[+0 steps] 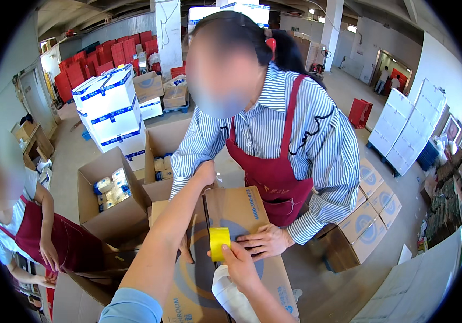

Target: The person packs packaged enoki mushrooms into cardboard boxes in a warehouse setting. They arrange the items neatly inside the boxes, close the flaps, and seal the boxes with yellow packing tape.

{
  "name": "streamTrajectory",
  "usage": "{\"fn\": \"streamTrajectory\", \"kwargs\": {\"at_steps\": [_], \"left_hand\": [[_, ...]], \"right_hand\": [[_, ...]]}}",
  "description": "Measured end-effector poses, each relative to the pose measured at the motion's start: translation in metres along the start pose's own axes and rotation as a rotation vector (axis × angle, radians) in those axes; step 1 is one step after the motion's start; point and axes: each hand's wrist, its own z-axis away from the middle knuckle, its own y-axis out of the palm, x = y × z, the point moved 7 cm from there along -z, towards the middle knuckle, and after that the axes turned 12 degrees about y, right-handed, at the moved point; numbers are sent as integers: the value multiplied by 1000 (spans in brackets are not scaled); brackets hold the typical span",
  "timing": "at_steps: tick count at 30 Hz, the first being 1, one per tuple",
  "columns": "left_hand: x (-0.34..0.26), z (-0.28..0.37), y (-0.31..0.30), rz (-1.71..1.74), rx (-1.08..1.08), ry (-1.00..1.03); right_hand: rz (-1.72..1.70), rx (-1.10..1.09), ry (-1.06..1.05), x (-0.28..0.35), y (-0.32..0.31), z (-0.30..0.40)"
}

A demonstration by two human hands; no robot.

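A closed cardboard carton (235,206) with blue printing lies before me, its lid seam running away from me. My right hand (239,260) grips a roll of yellow packing tape (220,242) above the seam. White material (231,292) hangs below my right wrist. Stretched across the carton, my left arm ends with my left hand (205,173) at the far edge; its fingers are mostly hidden. A co-worker facing me lays one hand (265,242) flat on the lid beside the tape. Part of another hand (185,248) shows on the lid behind my left forearm.
Open cartons (105,218) with bagged goods stand at the left, near a second person in a red apron (69,238). White taped boxes (112,109) are stacked behind. Closed cartons (364,226) sit on the floor at right. Flattened cardboard (442,206) is piled farther right.
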Motion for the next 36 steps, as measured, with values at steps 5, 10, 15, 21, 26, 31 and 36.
{"fn": "streamTrajectory", "kwargs": {"at_steps": [5,10,15,21,26,31,36], "left_hand": [[30,4,-17,49,-149,-291],[64,13,-35,140,-114,-367],[62,17,-42,278,-378,-327],[84,23,-4,255,-414,-462],[82,17,17,166,-307,-534],[65,23,23,135,-152,-539],[88,38,100,181,575,-552]], "right_hand": [[12,-13,-7,3,10,-26],[176,-9,-95,8,17,-45],[200,-53,-61,20,17,-40],[240,-71,-24,12,14,-51],[260,-97,-25,6,6,-60],[317,-153,13,-21,-9,-76],[256,-144,24,-16,1,-67]]}}
